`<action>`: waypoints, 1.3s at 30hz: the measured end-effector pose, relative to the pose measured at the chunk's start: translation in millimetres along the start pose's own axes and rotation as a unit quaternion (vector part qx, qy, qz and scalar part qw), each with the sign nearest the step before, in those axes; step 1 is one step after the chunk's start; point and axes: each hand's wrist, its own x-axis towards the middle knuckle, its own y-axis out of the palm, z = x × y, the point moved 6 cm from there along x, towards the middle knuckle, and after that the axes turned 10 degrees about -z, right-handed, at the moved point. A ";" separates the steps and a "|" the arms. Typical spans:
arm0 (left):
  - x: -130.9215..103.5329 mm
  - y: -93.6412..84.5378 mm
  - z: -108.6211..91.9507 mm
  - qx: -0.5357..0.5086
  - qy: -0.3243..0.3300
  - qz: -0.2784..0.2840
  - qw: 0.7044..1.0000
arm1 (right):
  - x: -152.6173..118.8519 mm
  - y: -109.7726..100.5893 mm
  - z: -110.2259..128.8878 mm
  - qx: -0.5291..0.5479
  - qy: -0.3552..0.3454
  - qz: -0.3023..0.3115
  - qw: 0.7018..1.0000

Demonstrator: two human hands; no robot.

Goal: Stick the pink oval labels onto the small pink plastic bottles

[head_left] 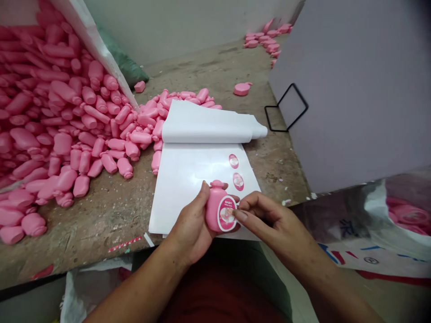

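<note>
a: how are the hands placed?

b: the pink bottle (212, 211) is held above the near part of the white sheet (186, 188) by the left hand (192, 228), which is wrapped around its side and back. the right hand (274, 220) is half curled, with thumb and forefinger brought to the right edge of the oval label (227, 214); whether that edge is pinched or only pressed cannot be told.

a: how is the bottle likely to handle?

b: it may be judged light and hollow, slightly springy, smooth enough to be let slip, not easily broken. it is best gripped by its sides, below the neck, with the front left free. the label looks thin and easily creased, so its rim alone should be touched.

a: and beyond?

b: 2 more labels (238, 181) are seen near the sheet's right side. its far part (205, 129) is curled over. past it and to the left, bottles (89, 121) are heaped; farther back, 1 lone bottle (241, 89) and a small cluster (269, 42) are seen.
</note>
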 end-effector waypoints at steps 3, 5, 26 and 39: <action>0.6 0.4 -1.1 0.004 0.015 -0.001 1.000 | 1.1 3.2 -4.2 -0.001 -0.003 0.010 1.000; 1.3 1.1 -1.2 0.007 0.023 0.006 1.000 | 1.1 4.9 -5.6 0.006 -0.001 0.021 1.000; 0.8 -4.3 -0.6 0.019 0.031 0.002 0.999 | 3.3 12.5 -6.5 0.047 0.048 0.058 0.996; 3.5 -8.0 0.7 0.012 0.041 0.023 0.999 | 4.2 12.7 -7.8 0.039 0.039 0.053 0.997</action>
